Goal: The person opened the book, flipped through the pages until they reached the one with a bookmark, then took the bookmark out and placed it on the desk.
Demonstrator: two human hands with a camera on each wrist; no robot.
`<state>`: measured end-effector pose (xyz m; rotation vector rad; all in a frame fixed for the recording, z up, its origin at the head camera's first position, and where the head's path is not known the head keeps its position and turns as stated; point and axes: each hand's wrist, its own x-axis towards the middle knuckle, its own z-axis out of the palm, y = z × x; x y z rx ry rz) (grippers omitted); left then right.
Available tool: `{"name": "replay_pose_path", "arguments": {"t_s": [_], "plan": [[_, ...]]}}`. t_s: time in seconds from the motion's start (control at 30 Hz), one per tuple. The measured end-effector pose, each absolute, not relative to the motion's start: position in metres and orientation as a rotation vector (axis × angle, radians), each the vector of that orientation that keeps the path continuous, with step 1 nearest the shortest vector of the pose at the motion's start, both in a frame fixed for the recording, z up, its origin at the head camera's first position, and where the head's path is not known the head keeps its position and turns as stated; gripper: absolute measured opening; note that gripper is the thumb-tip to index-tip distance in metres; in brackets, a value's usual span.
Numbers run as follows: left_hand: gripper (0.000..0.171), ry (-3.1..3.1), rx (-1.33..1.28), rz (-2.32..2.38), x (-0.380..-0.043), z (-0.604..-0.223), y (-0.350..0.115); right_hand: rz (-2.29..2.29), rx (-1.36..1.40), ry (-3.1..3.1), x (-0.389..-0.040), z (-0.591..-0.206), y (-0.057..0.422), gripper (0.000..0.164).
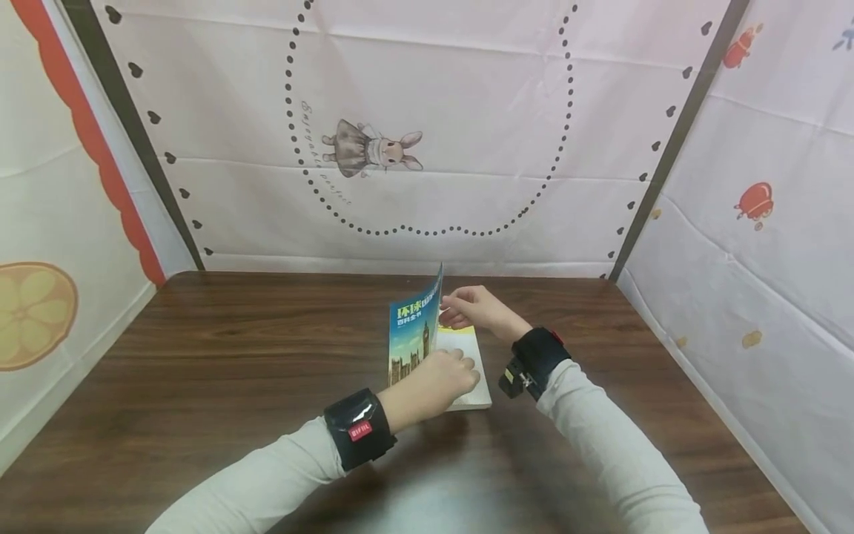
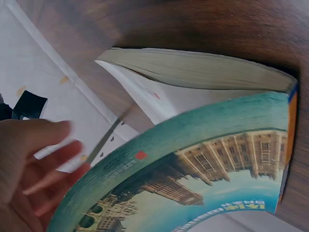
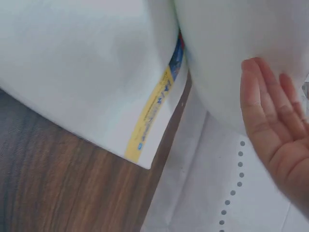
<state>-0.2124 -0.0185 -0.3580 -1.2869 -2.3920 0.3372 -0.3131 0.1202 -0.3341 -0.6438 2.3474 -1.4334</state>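
A paperback book (image 1: 414, 330) lies on the brown table, its front cover raised nearly upright and bent. The blue-green cover (image 2: 217, 145) carries Chinese lettering and old buildings. Beneath it shows a white page (image 3: 87, 72); a yellow strip crosses its corner. My right hand (image 1: 483, 310) is at the far side of the cover; in the right wrist view its fingers (image 3: 263, 92) are fairly straight, tips at the cover's white inner side. Near the cover's front free edge is my left hand (image 1: 437, 382). Its loosely bent fingers (image 2: 53, 188) are partly hidden behind the cover, thumb apart from it.
The wood-grain table (image 1: 267, 334) extends around the book. A white cloth wall (image 1: 467, 148) with a rabbit print stands behind the table, with more printed cloth at both sides. Each wrist wears a black strap (image 1: 360, 428).
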Motion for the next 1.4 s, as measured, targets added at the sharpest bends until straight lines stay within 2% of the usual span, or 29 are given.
{"name": "replay_pose_path", "arguments": {"t_s": [0.23, 0.37, 0.57, 0.77, 1.07, 1.4], "plan": [[0.021, -2.512, -1.099, 0.456, -0.212, -0.366, -0.032, -1.108, -0.971, 2.565, -0.303, -0.349, 0.132, 0.035], [0.019, -2.503, -1.038, 0.456, -0.213, -0.369, -0.044, -0.694, -0.985, 2.751, -0.292, -0.361, 0.139, 0.037], [0.020, -2.531, -0.953, 0.337, -0.212, -0.372, -0.060, -0.340, -0.900, 2.756, -0.275, -0.381, 0.147, 0.051], [0.020, -2.644, -0.926, 0.256, -0.210, -0.378, -0.072, -0.299, -0.861, 2.798, -0.267, -0.390, 0.147, 0.055], [0.009, -2.914, -0.759, -0.045, -0.210, -0.390, -0.093, -0.169, -0.903, 2.789, -0.257, -0.395, 0.148, 0.086], [0.013, -2.935, -0.696, -0.214, -0.217, -0.401, -0.100, -0.169, -0.903, 2.772, -0.257, -0.399, 0.147, 0.093]]}}
